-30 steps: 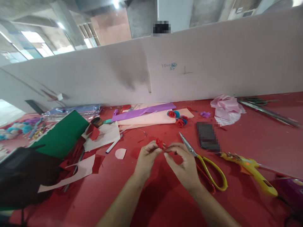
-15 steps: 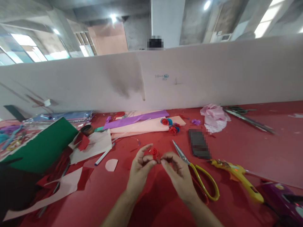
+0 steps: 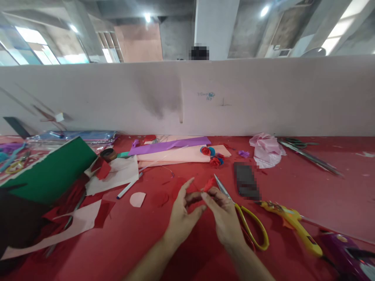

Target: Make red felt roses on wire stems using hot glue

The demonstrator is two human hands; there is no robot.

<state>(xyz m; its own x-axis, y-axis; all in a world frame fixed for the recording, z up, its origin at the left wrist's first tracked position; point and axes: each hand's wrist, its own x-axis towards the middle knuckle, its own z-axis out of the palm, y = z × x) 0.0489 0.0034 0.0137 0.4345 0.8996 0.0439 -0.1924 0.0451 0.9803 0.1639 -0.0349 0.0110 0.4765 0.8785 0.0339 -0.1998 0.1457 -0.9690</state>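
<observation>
Above the red tabletop, my right hand pinches a small red paper flower between thumb and fingers. My left hand is open just left of it, thumb and fingers apart; whether a fingertip touches the flower's base I cannot tell. Scissors with yellow handles lie open-bladed beside my right hand, partly hidden by it. Farther back sit a red and blue paper flower and another red flower. A cut pale pink paper piece lies left of my left hand.
On the right are a dark phone, a yellow glue gun, a purple device and crumpled pink tissue. Purple paper, a marker and a green board lie back and left. A white partition stands behind.
The red flower has moved right and tilted over, now in my right hand. My left hand has let go and its fingers have spread. The view has shifted slightly.
</observation>
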